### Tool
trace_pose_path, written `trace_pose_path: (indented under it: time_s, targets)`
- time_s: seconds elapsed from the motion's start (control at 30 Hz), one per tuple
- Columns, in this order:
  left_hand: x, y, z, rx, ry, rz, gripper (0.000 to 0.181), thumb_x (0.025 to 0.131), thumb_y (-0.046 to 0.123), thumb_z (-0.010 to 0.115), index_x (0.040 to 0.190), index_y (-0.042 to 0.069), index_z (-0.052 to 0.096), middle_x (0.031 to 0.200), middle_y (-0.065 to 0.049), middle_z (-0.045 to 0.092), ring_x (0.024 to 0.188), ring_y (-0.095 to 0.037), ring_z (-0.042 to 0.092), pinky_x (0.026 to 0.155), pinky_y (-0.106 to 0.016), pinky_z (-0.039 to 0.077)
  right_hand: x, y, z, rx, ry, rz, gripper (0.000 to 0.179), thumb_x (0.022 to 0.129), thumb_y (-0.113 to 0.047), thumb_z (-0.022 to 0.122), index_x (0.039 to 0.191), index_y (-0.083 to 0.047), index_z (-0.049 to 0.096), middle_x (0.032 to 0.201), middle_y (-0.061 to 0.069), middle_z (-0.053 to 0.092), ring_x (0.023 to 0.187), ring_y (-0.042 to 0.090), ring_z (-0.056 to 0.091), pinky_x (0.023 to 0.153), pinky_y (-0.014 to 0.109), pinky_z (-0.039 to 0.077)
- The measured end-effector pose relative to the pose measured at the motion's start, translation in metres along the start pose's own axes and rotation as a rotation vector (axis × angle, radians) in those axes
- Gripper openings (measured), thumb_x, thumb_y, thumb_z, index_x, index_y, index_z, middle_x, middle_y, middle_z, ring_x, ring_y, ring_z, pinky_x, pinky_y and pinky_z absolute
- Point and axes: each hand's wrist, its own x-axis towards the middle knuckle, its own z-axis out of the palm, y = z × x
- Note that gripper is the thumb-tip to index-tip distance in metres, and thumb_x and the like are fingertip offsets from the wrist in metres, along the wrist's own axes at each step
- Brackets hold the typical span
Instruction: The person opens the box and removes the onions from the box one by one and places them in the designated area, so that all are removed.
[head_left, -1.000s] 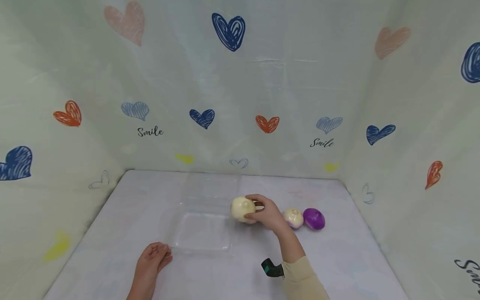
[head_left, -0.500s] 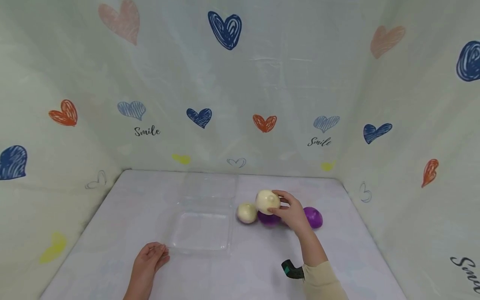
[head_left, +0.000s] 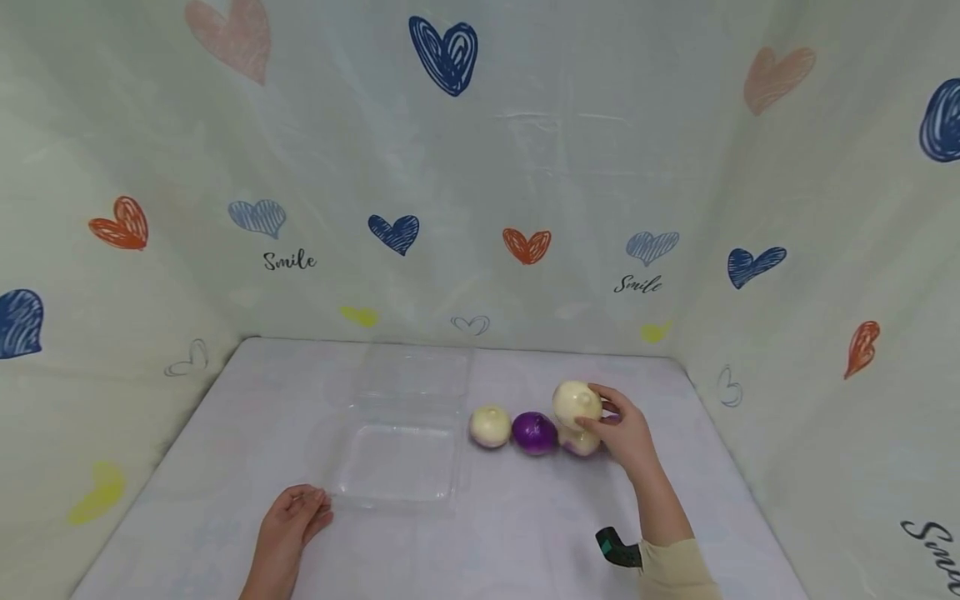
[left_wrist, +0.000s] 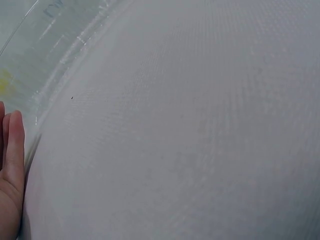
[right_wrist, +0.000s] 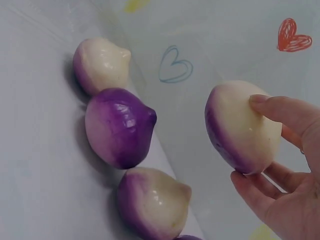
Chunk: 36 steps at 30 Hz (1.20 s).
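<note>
My right hand (head_left: 626,433) grips a cream onion with a purple underside (head_left: 576,404), thumb on one side and fingers on the other. In the right wrist view this onion (right_wrist: 242,127) is raised beside the row. On the table stand a cream onion (head_left: 491,427) and a purple onion (head_left: 535,433). Another cream onion (head_left: 582,442) is partly covered by the held one, and a second purple onion (head_left: 613,419) lies mostly behind my fingers. My left hand (head_left: 288,521) pinches the near left corner of a clear plastic container (head_left: 397,502), its fingertips at the rim.
The container's clear lid (head_left: 416,371) lies folded back behind its base. A black wrist device (head_left: 618,547) sticks out from the right sleeve (head_left: 675,571). Curtains printed with hearts enclose the back and sides of the white table (head_left: 510,542).
The right hand has carried the held onion to the right, along and above the row. That uncovers the leftmost cream onion and the purple one beside it. The left hand stays at the container's corner.
</note>
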Motion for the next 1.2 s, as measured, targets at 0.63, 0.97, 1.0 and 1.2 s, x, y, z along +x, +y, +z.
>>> trace_pose_path:
  time_s: [0.63, 0.97, 1.0, 1.2]
  targets:
    - [0.001, 0.000, -0.001, -0.026, -0.010, 0.027, 0.016, 0.098, 0.017, 0.062, 0.102, 0.005, 0.053, 0.091, -0.001, 0.066, 0.087, -0.011, 0.064, 0.081, -0.027, 0.057, -0.007, 0.020, -0.048, -0.072, 0.093, 0.038, 0.063, 0.086, -0.015, 0.076, 0.140, -0.004, 0.047, 0.142, 0.017, 0.045, 0.123, 0.030, 0.045, 0.088, 0.015, 0.048]
    - [0.000, -0.002, 0.002, -0.034, 0.021, 0.004, 0.011, 0.099, 0.012, 0.059, 0.104, 0.005, 0.052, 0.091, -0.001, 0.067, 0.088, -0.012, 0.064, 0.082, -0.028, 0.057, -0.016, 0.038, -0.066, -0.102, 0.165, 0.081, 0.065, 0.087, -0.023, 0.076, 0.142, -0.006, 0.046, 0.144, 0.016, 0.044, 0.125, 0.030, 0.043, 0.078, 0.003, 0.041]
    - [0.000, -0.002, 0.002, -0.032, 0.022, 0.004, 0.012, 0.099, 0.012, 0.059, 0.104, 0.005, 0.052, 0.091, -0.001, 0.067, 0.088, -0.012, 0.064, 0.082, -0.028, 0.057, -0.018, 0.040, -0.068, -0.103, 0.176, 0.089, 0.066, 0.087, -0.024, 0.076, 0.143, -0.006, 0.045, 0.144, 0.017, 0.044, 0.125, 0.030, 0.043, 0.078, 0.002, 0.041]
    - [0.000, -0.002, 0.002, -0.021, 0.018, 0.002, 0.011, 0.100, 0.013, 0.058, 0.105, 0.005, 0.052, 0.091, -0.002, 0.066, 0.088, -0.012, 0.063, 0.082, -0.028, 0.057, -0.022, 0.054, -0.074, -0.083, 0.248, 0.159, 0.067, 0.088, -0.022, 0.076, 0.144, -0.008, 0.044, 0.145, 0.015, 0.043, 0.126, 0.029, 0.041, 0.074, 0.002, 0.039]
